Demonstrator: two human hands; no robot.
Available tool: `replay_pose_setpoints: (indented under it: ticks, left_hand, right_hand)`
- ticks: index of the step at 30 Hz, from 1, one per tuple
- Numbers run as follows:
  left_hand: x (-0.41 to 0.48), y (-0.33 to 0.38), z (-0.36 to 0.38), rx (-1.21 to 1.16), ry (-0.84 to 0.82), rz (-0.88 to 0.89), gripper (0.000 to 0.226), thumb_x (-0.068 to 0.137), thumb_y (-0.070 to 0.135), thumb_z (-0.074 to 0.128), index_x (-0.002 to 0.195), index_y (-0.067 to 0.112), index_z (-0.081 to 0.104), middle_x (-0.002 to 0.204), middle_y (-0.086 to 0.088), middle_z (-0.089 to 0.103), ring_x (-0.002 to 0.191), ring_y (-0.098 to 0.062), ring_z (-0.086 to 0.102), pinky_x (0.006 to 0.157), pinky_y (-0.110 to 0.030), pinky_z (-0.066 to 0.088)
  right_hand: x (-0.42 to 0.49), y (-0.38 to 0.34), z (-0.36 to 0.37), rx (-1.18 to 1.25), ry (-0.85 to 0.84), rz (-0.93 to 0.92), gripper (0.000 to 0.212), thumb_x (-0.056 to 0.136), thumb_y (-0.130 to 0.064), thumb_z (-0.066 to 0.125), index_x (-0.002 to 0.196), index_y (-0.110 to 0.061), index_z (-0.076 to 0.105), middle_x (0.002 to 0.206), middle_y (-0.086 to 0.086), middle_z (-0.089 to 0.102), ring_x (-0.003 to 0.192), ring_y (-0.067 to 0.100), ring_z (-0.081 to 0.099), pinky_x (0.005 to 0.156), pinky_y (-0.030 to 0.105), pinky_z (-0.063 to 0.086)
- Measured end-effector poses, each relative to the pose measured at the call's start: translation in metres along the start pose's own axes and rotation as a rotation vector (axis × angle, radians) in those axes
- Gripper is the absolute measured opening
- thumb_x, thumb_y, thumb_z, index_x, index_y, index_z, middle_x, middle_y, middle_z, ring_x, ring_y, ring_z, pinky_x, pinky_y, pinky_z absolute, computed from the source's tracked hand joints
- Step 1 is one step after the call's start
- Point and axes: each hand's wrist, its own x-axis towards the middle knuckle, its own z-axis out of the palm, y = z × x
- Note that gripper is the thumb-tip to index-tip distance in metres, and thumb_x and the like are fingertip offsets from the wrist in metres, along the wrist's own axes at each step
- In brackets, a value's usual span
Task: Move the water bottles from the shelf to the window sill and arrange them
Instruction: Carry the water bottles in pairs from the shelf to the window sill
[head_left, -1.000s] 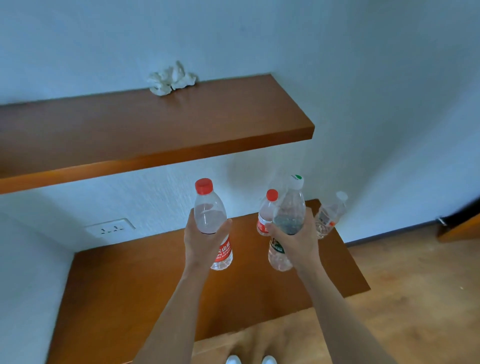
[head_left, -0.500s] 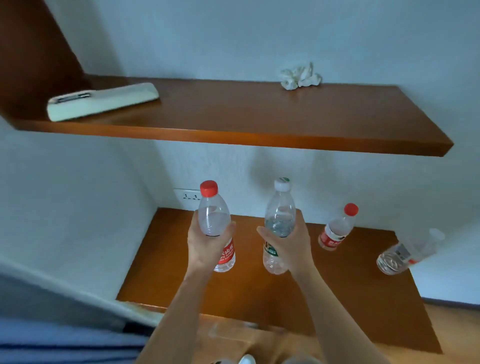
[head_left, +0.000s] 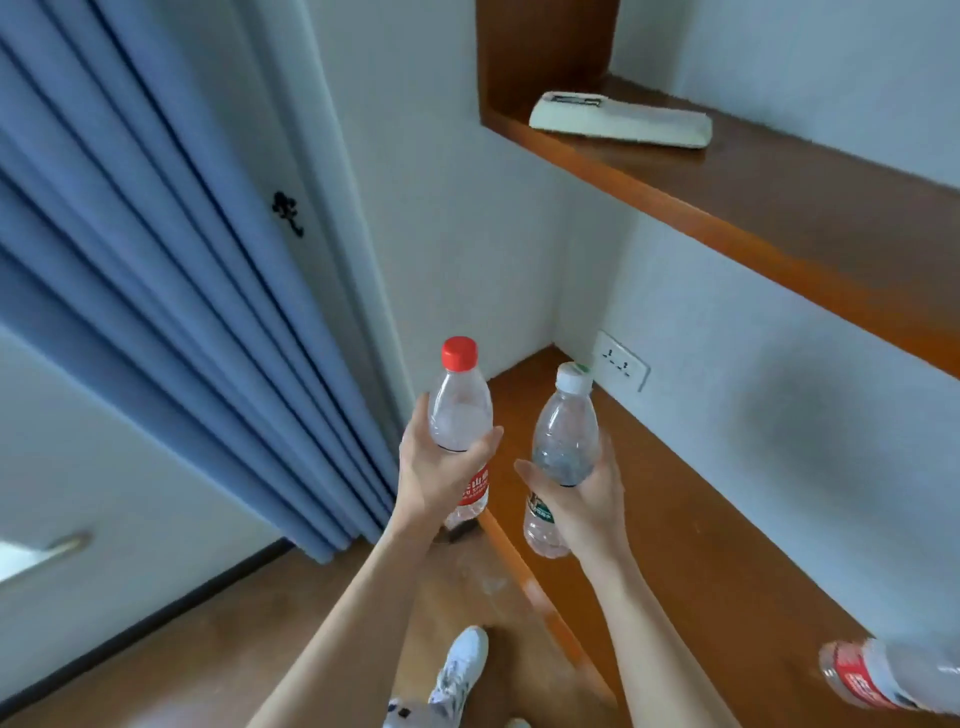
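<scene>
Hanging at the far left, a blue curtain (head_left: 156, 291) fills that side. Next comes the left hand (head_left: 439, 470), wrapped around the red-capped bottle (head_left: 461, 415) at mid-body, upright over the floor. Just beside it the right hand (head_left: 587, 499) grips the white-capped bottle (head_left: 563, 441) likewise, above the lower shelf (head_left: 727, 545). Both look nearly empty, so probably light, thin-walled and easily dented; holding at the label band seems safest. At far right another bottle (head_left: 883, 680) lies on the shelf.

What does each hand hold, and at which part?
Left hand: red-capped bottle, gripped around its middle. Right hand: white-capped bottle, also around its middle.
</scene>
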Motion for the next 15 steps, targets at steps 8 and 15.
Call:
replay_pose_setpoints:
  ticks: [8,15]
  left_hand:
    - [-0.074,-0.025,-0.144,0.008,0.517,-0.145,0.038,0.067,0.035,0.079,0.094,0.044,0.054,0.096,0.004,0.066,0.091,-0.010,0.063,0.080,-0.033,0.055]
    - [-0.157,-0.055,-0.243,0.029,0.930,-0.227,0.040,0.071,0.031,0.085,0.099,0.035,0.056,0.097,0.009,0.066,0.095,-0.009,0.064,0.080,-0.029,0.051]
  right_hand:
    - [-0.034,-0.024,0.117,0.023,-0.484,-0.105,0.064,0.070,-0.042,0.087,0.122,-0.043,0.048,0.109,-0.023,0.063,0.103,-0.005,0.061,0.081,0.018,0.052]
    - [-0.092,-0.051,0.226,0.002,-0.838,-0.236,0.054,0.064,-0.042,0.089,0.106,-0.040,0.054,0.105,-0.015,0.067,0.099,0.006,0.066,0.083,0.029,0.055]
